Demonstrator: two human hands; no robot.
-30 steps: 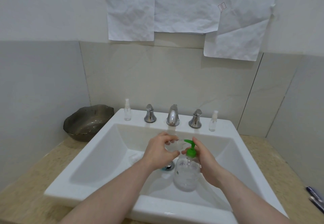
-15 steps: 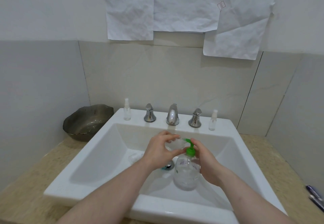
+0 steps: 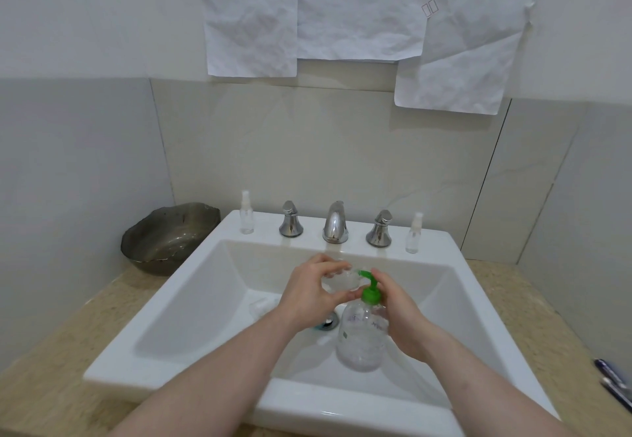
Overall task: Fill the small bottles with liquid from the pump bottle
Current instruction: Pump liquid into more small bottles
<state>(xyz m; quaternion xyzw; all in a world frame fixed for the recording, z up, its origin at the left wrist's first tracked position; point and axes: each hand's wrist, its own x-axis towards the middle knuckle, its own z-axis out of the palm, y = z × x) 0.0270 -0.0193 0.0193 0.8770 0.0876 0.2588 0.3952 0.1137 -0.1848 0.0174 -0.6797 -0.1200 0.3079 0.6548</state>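
Over a white sink [image 3: 178, 303], the right hand [image 3: 402, 317] curls around the clear pump bottle [image 3: 362, 337], fingers at its green pump head [image 3: 371, 291]. The left hand [image 3: 307, 296] pinches a small clear bottle [image 3: 340, 281] on its side at the nozzle. Farther back — on the rim beside the chrome taps [image 3: 335, 224] — stand two more: a left spray bottle [image 3: 246, 212] and a right spray bottle [image 3: 413, 233].

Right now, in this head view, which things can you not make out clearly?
- Small bottle held in the left hand: its fill level and opening, hidden by fingers and clear plastic.
- Pump bottle: label writing too small.
- Right hand: palm side hidden behind the bottle.
- Pens: cut off by the right edge.
- Drain: partly covered by the left wrist.
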